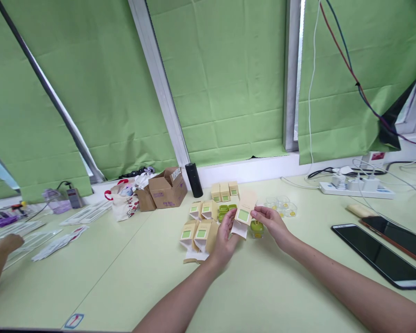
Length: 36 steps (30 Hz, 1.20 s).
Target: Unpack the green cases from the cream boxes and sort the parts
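A small beige carton with a green window is held up between both hands, its white inner flap hanging below. My left hand is closed around its left side. The fingers of my right hand pinch its right edge. Just under the right hand stands a small green-topped clear container. Left of the hands, several similar open cartons stand on the table, flaps out. Behind them are beige boxes, and small green containers partly hidden by the left hand. Clear cups with yellow spots sit behind the right hand.
To the right lie a tablet, a phone and a white power strip with cables. A black cylinder, cardboard box and cloth bag stand at the back. Another person's hand works at far left.
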Available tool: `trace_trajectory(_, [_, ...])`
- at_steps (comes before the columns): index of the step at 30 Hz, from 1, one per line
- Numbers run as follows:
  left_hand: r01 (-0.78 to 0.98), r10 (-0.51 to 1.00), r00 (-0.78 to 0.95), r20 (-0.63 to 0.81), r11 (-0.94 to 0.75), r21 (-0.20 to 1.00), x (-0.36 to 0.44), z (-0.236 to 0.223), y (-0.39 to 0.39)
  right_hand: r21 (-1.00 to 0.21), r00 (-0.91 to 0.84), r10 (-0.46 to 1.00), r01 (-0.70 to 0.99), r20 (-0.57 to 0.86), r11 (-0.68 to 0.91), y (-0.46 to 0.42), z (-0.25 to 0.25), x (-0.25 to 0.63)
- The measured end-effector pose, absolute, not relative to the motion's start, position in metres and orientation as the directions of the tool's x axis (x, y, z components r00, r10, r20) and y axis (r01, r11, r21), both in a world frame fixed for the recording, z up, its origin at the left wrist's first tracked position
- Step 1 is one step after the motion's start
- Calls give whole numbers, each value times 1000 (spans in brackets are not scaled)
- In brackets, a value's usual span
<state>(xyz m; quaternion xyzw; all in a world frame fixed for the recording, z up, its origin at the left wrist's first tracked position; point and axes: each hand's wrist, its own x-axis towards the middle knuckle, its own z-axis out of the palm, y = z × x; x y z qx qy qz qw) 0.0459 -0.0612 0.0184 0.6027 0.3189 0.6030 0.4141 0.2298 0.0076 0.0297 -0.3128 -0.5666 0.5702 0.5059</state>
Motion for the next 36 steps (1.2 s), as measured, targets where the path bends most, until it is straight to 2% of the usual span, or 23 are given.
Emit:
trace_trajectory(3, [-64, 885, 57, 462, -459, 886, 46, 19, -62, -963, -292, 932, -223, 216, 153, 8, 29, 230])
trace_trajectory(6, [93, 887, -8, 462, -459, 883, 49, 20, -62, -961, -302, 927, -229, 224, 157, 8, 28, 229])
trace_trajectory(11, [216, 903, -126, 410, -379, 900, 53, 19, -61, -956, -292, 927, -245, 233, 163, 8, 26, 226])
trace_trajectory(16, [285, 882, -6, 471, -450, 847, 49, 21, -66, -953, -262, 937, -257, 232, 164, 8, 28, 228])
trace_trajectory(23, [243, 862, -60, 502, -475, 845, 51, 19, -64, -955, -242, 942, -239, 231, 173, 8, 29, 227])
trace_trajectory(30, [148, 875, -155, 458, -438, 887, 53, 18, -56, -966, -278, 931, -172, 235, 193, 9, 24, 225])
trace_trajectory(36, [-6, 909, -101, 404, -406, 914, 55, 15, -56, -962, -269, 931, -182, 247, 203, 10, 23, 225])
